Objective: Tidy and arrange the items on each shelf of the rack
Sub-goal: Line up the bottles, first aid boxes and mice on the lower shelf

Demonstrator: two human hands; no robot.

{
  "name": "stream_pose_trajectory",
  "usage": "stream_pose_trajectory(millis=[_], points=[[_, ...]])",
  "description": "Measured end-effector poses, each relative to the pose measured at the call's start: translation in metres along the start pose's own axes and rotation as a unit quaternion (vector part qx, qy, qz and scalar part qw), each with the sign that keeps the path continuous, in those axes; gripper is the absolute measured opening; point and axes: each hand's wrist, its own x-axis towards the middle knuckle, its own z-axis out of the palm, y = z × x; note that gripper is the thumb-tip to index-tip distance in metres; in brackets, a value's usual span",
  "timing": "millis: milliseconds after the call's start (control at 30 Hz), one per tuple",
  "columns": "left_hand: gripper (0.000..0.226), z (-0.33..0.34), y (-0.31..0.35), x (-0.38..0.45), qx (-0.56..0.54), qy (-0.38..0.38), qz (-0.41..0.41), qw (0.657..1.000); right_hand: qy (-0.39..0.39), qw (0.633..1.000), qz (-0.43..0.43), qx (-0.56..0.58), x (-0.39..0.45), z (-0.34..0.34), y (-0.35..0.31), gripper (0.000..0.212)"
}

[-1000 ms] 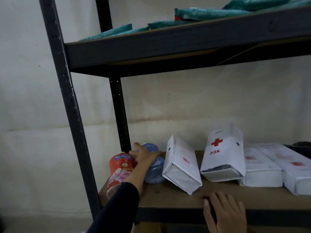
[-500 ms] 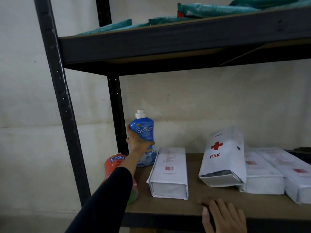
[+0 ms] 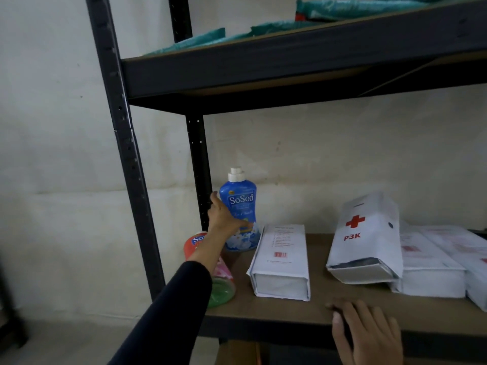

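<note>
While gripped: left hand (image 3: 222, 216), blue bottle (image 3: 240, 206).

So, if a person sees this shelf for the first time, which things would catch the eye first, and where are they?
Most striking is the blue SoSoft bottle, upright at the back left corner of the lower shelf, gripped by the left hand. Next comes the white P3K box with its red cross, tilted against the other white boxes on the right. A red SoSoft bottle lies on its side at the shelf's left edge.
</note>
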Motion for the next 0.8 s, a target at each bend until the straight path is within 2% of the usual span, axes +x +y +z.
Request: stream_pose_trajectory(millis=[67,133,200,267,300,367,433,533,633,700,800], points=[[0.129,-0.015,0.002,-0.009,0.156,0.02,-0.052,0.986,-0.006,1.0,0.004,-0.002,-0.001,-0.001,0.0,0.054],[0.132,-0.029,0.0,-0.024,0.252,0.007,-0.167,0.953,-0.027,1.0,0.011,0.008,-0.003,0.0,0.001,0.055],[0.139,-0.033,-0.009,-0.037,0.244,-0.053,-0.243,0.937,-0.039,0.999,0.009,0.019,-0.003,-0.001,0.002,0.058],[0.14,-0.03,-0.019,-0.049,0.214,-0.11,-0.257,0.936,-0.042,0.999,0.005,0.024,-0.003,-0.003,0.003,0.061],[0.138,-0.028,-0.025,-0.053,0.203,-0.112,-0.262,0.937,-0.042,0.999,0.003,0.025,-0.004,-0.003,0.003,0.063],[0.125,-0.028,-0.033,-0.061,0.169,-0.068,-0.265,0.947,-0.046,0.999,0.002,0.024,-0.005,-0.003,0.003,0.065],[0.119,-0.029,-0.037,-0.066,0.124,-0.018,-0.232,0.965,-0.047,0.999,-0.002,0.025,-0.006,-0.003,0.004,0.064],[0.12,-0.031,-0.029,-0.072,0.071,0.1,-0.097,0.988,-0.04,0.999,-0.009,0.023,-0.006,-0.004,0.004,0.066],[0.119,-0.031,-0.022,-0.071,-0.052,0.226,0.021,0.973,-0.039,0.999,-0.009,0.027,-0.006,-0.004,0.006,0.067],[0.121,-0.029,-0.022,-0.071,-0.127,0.251,0.052,0.958,-0.045,0.999,-0.006,0.029,-0.006,-0.003,0.006,0.066],[0.121,-0.02,-0.031,-0.075,-0.149,0.244,0.053,0.957,-0.053,0.998,-0.005,0.029,-0.009,-0.002,0.008,0.065]])
